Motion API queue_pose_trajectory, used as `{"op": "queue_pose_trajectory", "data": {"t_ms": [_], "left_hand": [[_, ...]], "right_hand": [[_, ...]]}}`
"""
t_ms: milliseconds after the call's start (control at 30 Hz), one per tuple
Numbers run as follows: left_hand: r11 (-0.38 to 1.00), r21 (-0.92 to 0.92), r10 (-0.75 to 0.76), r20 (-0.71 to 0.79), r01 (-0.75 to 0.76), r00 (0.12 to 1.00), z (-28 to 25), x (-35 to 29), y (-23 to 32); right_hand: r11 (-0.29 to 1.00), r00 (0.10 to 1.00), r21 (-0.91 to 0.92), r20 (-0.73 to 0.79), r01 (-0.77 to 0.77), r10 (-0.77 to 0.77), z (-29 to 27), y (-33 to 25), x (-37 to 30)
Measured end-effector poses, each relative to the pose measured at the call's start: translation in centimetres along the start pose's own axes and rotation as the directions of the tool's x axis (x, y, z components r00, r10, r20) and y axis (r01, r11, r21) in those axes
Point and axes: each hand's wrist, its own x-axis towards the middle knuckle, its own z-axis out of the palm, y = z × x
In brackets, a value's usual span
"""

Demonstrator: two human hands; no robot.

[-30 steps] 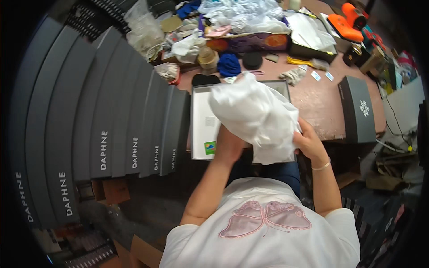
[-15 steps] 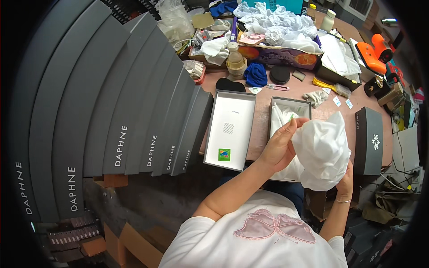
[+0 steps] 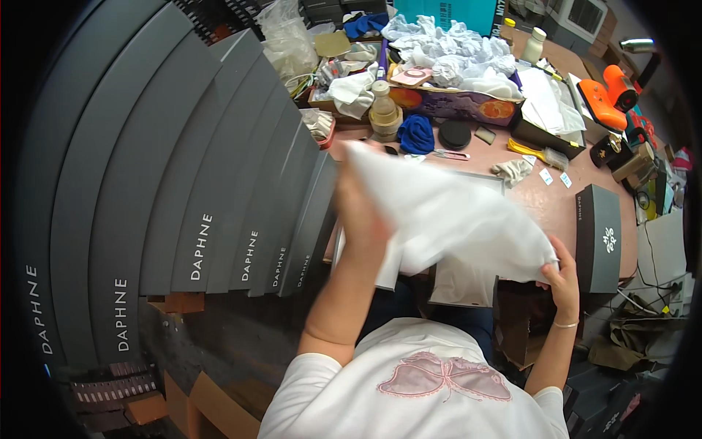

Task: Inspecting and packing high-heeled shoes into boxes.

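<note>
A soft white sheet, thin cloth or tissue (image 3: 457, 219), is stretched in the air across the middle of the view. My left hand (image 3: 363, 208), smeared by motion, is closed at its upper left corner, its fingertips mostly hidden. At the lower right corner my right hand (image 3: 561, 278) pinches the edge between thumb and fingers. Beneath the sheet stands an open grey shoe box with white wrapping (image 3: 462, 284) inside; the sheet covers most of it. To its left the white-lined lid (image 3: 387, 271) is largely hidden behind my left hand and the sheet.
Tall stacked dark grey shoe boxes (image 3: 168, 183) fill the left side. A closed dark box (image 3: 598, 238) stands at the right. Along the back are a carton of crumpled white paper (image 3: 453, 102), a blue cloth (image 3: 416, 134), a yellow-handled brush (image 3: 537, 153) and an orange tape dispenser (image 3: 605, 102).
The white sheet went from a bunched ball to a spread, slanting piece. My left hand swung left and up with its corner; my right hand stayed near the same place.
</note>
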Motion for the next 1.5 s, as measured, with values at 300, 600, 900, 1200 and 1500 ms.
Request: {"op": "queue_pose_trajectory", "data": {"t_ms": [300, 600, 900, 1200, 1500], "left_hand": [[0.057, 0.537, 0.029, 0.842, -0.842, 0.539, -5.0, 0.2, -0.8], [0.48, 0.631, -0.816, 0.577, 0.61, 0.044, -4.1, -9.6, -7.0], [0.444, 0.078, -0.823, 0.43, 0.893, 0.372, -12.4, -16.1, -8.1], [0.494, -0.077, -0.786, 0.386, 0.866, 0.483, -10.8, -16.3, -6.7], [0.685, -0.067, -0.701, 0.206, 0.725, 0.682, -9.9, -17.0, -8.0]], "right_hand": [[0.943, 0.992, -0.316, 0.096, 0.106, -0.079, 0.3, -2.2, 2.5], [0.573, 0.735, -0.593, 0.677, 0.566, -0.025, 7.4, -11.3, 5.0], [0.571, 0.717, -0.477, 0.615, 0.669, -0.328, 15.7, -0.4, -1.9], [0.967, 0.968, -0.052, -0.02, 0.251, -0.252, 10.4, -1.5, 2.3], [0.68, 0.715, -0.309, 0.527, 0.665, -0.46, 18.4, 1.6, -1.3]]}}
